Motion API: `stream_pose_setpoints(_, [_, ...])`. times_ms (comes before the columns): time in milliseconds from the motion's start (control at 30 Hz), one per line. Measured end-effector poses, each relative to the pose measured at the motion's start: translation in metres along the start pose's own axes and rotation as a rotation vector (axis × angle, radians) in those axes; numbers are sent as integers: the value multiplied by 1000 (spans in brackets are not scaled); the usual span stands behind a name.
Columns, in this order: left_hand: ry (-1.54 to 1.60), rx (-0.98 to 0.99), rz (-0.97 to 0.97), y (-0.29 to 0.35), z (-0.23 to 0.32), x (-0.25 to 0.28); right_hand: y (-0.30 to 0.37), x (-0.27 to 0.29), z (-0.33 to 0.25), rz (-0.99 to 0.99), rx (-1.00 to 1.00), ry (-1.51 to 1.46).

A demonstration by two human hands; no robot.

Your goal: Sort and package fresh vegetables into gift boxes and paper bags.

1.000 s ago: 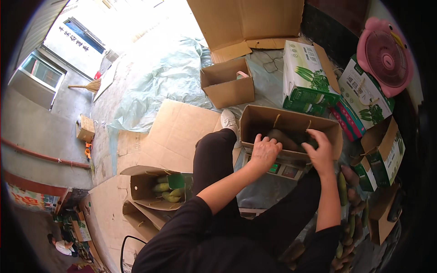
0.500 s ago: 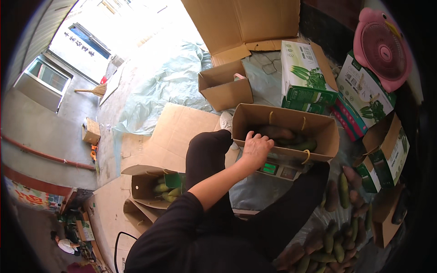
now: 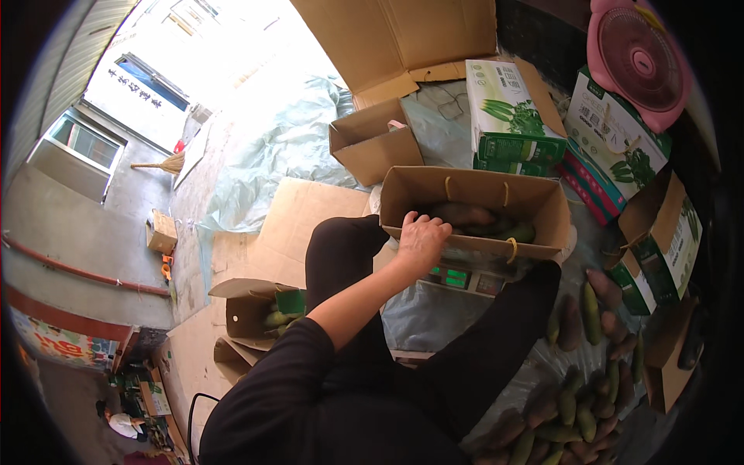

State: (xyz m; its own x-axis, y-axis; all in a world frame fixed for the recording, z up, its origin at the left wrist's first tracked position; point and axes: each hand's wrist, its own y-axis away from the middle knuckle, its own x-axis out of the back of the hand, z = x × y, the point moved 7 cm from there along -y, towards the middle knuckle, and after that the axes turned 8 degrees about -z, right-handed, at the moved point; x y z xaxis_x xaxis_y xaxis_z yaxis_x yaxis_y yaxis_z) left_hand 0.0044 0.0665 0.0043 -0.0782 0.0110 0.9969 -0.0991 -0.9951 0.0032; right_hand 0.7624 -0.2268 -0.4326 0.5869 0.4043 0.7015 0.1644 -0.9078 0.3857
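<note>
My left hand (image 3: 423,245) is at the near rim of an open, tall-sided cardboard box (image 3: 535,248), its fingers curled over the edge toward the left end. Inside the box lie long green and reddish-brown root vegetables (image 3: 473,218) that look like radishes. Yellow cord handles (image 3: 511,249) hang at its sides. Beneath the box, between my knees, is a digital scale (image 3: 456,277) with a lit green display, partly covered by the box. My right hand is not in view.
At lower right lies a pile of similar root vegetables (image 3: 570,415) on plastic sheeting. Printed cartons (image 3: 518,116) and a pink fan (image 3: 639,66) stand at right. A small open box (image 3: 380,151) sits ahead. Lower left, another box (image 3: 252,314) holds green vegetables. A distant person (image 3: 124,424) is far left.
The whole view has shifted slightly, so the box and nearby things appear further left and higher. My left hand stays on the box rim.
</note>
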Motion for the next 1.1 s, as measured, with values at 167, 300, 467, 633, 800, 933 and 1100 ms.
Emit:
stream_pose_setpoints(167, [-14,1,8,5,2,19,-146,-24,-15,-42,19,-40])
stream_pose_setpoints(300, [25,30,-29,7,-11,1,30,55,11,-135,-32,-22])
stream_pose_setpoints(467, [-113,-64,-63,-12,38,5,-157,-190,-171,-139,-227,-148])
stream_pose_setpoints(633, [-32,16,8,7,-9,13,121,-282,-210,-220,-330,-82])
stream_pose_setpoints(800, [4,-79,-14,-9,31,6,184,-320,-247,-201,-457,-123])
stream_pose_setpoints(933, [75,-84,-11,-10,27,0,205,-309,-241,-218,-508,-103])
stream_pose_setpoints(1100, [20,-76,-30,-4,21,-1,105,-135,-330,-114,-588,-513])
